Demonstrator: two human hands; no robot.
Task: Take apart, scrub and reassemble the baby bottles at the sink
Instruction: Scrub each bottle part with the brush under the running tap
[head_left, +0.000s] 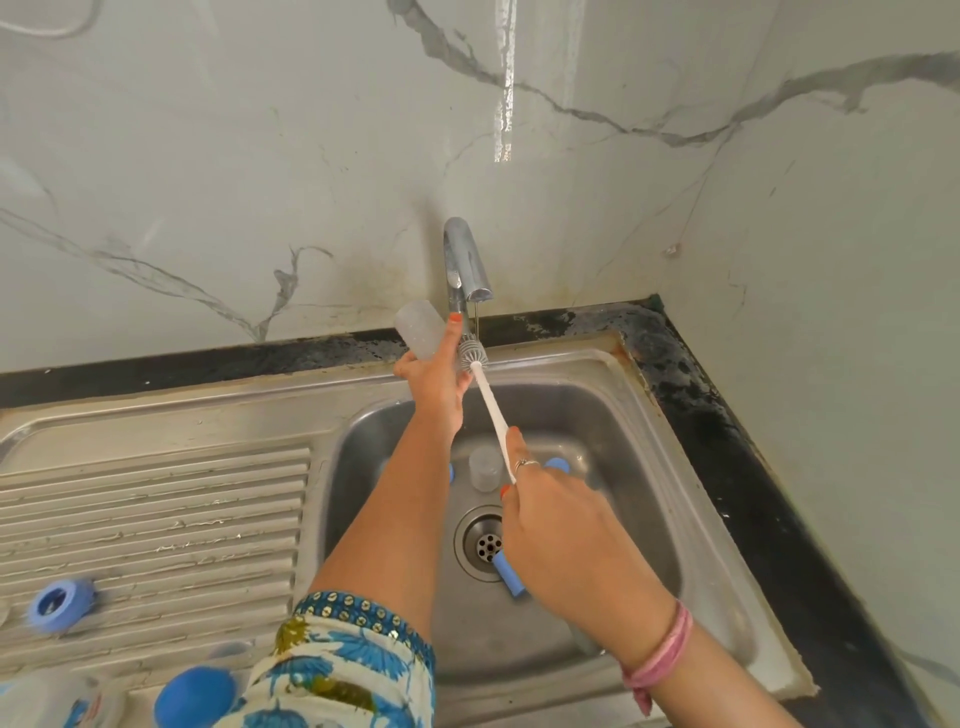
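My right hand (561, 525), at five o'clock, pinches the brush (491, 410) handle. Further off, at twelve, my left hand (434, 376) grips the bottle (418, 330) beside the tap (465, 265), bristles touching that hand.

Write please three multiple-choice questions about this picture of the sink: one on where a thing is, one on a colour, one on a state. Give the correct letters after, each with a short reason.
1. Where is the brush head?
A. under the tap's spout
B. on the draining board
C. over the drain

2. What colour is the threaded ring on the draining board?
A. red
B. blue
C. green

3. What does the left hand do?
A. lies flat on the counter
B. turns the tap
C. holds a clear bottle

Answers:
1. A: the bristles sit just below the tap, beside the bottle's mouth.
2. B: the ring is plainly blue.
3. C: its fingers curl round the clear bottle, while the right hand pinches the brush's white handle.
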